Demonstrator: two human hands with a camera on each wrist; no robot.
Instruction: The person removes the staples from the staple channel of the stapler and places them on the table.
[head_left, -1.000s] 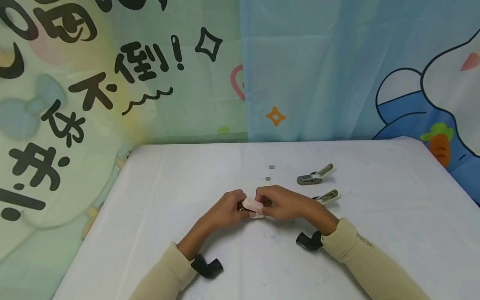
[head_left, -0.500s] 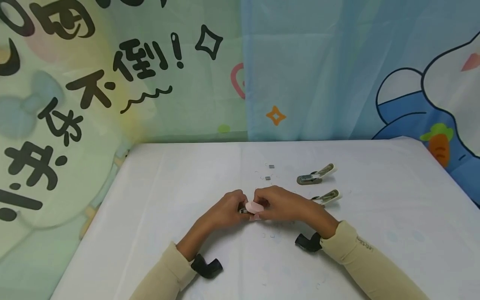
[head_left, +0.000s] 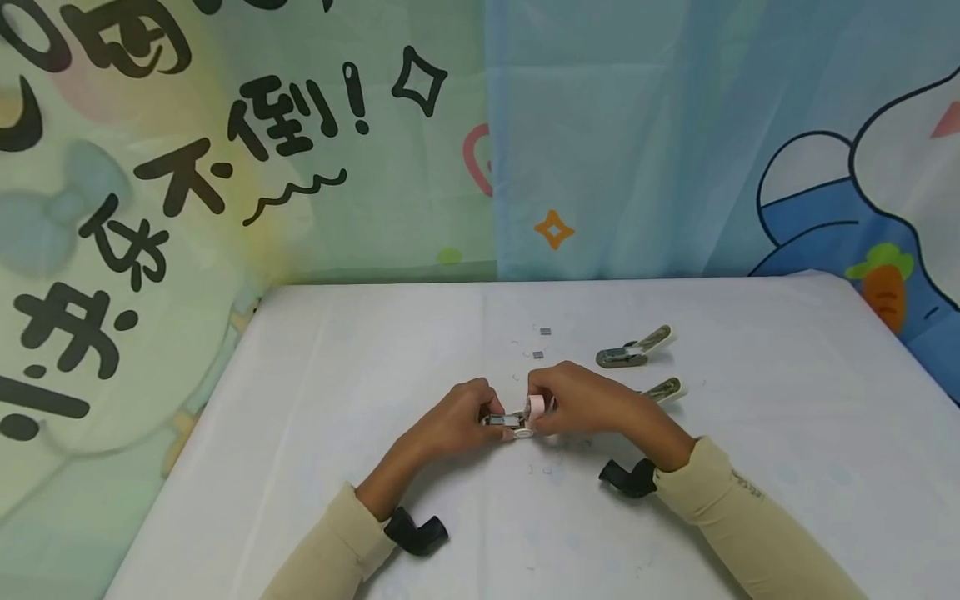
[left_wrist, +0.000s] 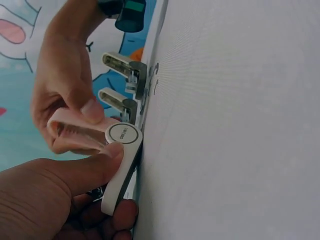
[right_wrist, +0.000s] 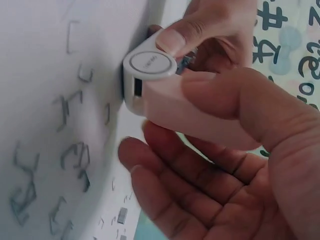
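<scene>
A small pink-and-white stapler (left_wrist: 119,170) stands opened at its hinge between both hands, close over the table. My left hand (head_left: 467,417) grips its white base, thumb on the side near the round hinge disc (left_wrist: 123,133). The pink top arm (right_wrist: 175,102) is pinched between thumb and fingers of my right hand (head_left: 585,402), swung up and away from the base. Metal of the staple channel (head_left: 502,421) shows between the hands in the head view. The base's far end is partly hidden by the left fingers.
Two more opened staplers, one farther back (head_left: 633,348) and one partly behind the right wrist (head_left: 663,390), lie on the white table (head_left: 375,350). Two short staple strips (head_left: 545,332) lie toward the back. Loose staples (right_wrist: 77,160) are scattered near the hands. Printed cloth hangs behind.
My right hand has moved slightly right and swung the pink top arm rightward and upright, baring the metal channel. The left hand stays nearly in place, holding the base.
</scene>
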